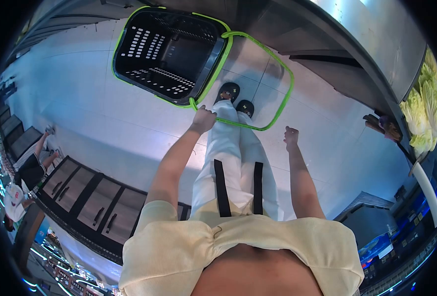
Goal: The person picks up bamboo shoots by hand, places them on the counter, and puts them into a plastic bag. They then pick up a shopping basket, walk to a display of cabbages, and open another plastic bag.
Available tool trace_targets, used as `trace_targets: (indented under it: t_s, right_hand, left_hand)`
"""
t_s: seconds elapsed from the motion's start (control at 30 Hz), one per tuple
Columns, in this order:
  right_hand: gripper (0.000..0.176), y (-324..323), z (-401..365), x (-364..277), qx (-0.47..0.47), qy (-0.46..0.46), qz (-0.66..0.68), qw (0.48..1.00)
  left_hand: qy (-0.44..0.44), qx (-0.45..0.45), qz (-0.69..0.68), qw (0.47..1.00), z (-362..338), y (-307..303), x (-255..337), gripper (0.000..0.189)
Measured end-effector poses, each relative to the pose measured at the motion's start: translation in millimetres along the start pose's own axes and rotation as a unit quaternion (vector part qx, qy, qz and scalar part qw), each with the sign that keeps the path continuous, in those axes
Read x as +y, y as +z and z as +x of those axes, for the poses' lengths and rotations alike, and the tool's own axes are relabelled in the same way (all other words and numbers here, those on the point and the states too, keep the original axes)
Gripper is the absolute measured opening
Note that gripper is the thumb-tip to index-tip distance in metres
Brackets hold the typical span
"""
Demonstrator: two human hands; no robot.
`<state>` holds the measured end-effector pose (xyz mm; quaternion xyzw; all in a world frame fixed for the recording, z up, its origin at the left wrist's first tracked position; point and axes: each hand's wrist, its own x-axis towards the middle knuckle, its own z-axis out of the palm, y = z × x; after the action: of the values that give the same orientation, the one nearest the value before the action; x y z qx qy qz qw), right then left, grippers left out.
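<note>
A black shopping basket (176, 54) with a bright green rim stands tilted in front of me near my feet, its slotted walls and inside showing. Its green handle (291, 81) swings out to the right as a wide loop over the floor. My left hand (204, 120) is closed around the handle's near side, close to where it joins the rim. Apart from the loop, to its lower right, my right hand (291, 136) hangs with curled fingers, and nothing shows in it.
Napa cabbages (423, 108) lie on a display shelf at the right. A dark display case (347, 44) borders the floor ahead. Low cabinets (97, 204) run along the left, with another person (28, 170) beyond them. My shoes (228, 92) are close to the basket.
</note>
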<state>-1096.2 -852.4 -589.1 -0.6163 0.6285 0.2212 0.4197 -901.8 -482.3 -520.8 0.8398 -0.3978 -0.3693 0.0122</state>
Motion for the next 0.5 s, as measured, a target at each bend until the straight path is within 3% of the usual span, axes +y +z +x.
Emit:
trace_targets:
  t_s: [0.03,0.1,0.13,0.2,0.23,0.3,0.43,0.47,0.5]
  right_hand:
    - [0.05,6.2,-15.7,-5.6,-0.001,0.0,0.002,1.0]
    - [0.068,22.0,-19.2,0.6,0.115,0.035,-0.043,0.992]
    - [0.068,27.7,-20.8,2.9,0.113,0.031,-0.037,0.992]
    - [0.077,33.5,-43.9,-6.3,0.164,0.152,0.02,0.975]
    - [0.077,25.1,-54.8,-8.6,0.161,0.152,0.026,0.975]
    - [0.082,-0.1,-69.5,-6.9,-0.112,0.129,0.155,0.973]
    - [0.08,-14.9,-80.5,9.7,-0.146,0.074,0.191,0.968]
    - [0.075,-19.4,-81.9,17.5,-0.066,0.015,0.029,0.997]
    - [0.07,-21.0,-84.4,23.7,0.017,-0.043,-0.134,0.99]
  left_hand:
    - [0.0,0.0,0.003,1.0,-7.3,-1.3,1.4,0.017]
    - [0.034,0.028,-0.021,0.999,-21.9,-13.7,4.3,0.022]
    - [0.032,0.032,-0.015,0.999,-29.1,-20.5,6.9,0.022]
    - [0.032,0.046,-0.042,0.998,-40.7,-27.6,15.6,0.03]
    - [0.032,0.046,-0.036,0.998,-45.6,-29.0,19.2,0.03]
    - [0.013,0.055,-0.063,0.996,-53.4,-27.6,26.6,0.036]
    - [0.012,0.059,-0.068,0.996,-73.3,-30.9,34.8,0.037]
    - [0.014,0.047,-0.079,0.996,-76.0,-30.4,37.7,0.038]
    - [0.016,0.036,-0.091,0.995,-79.4,-30.8,39.4,0.038]
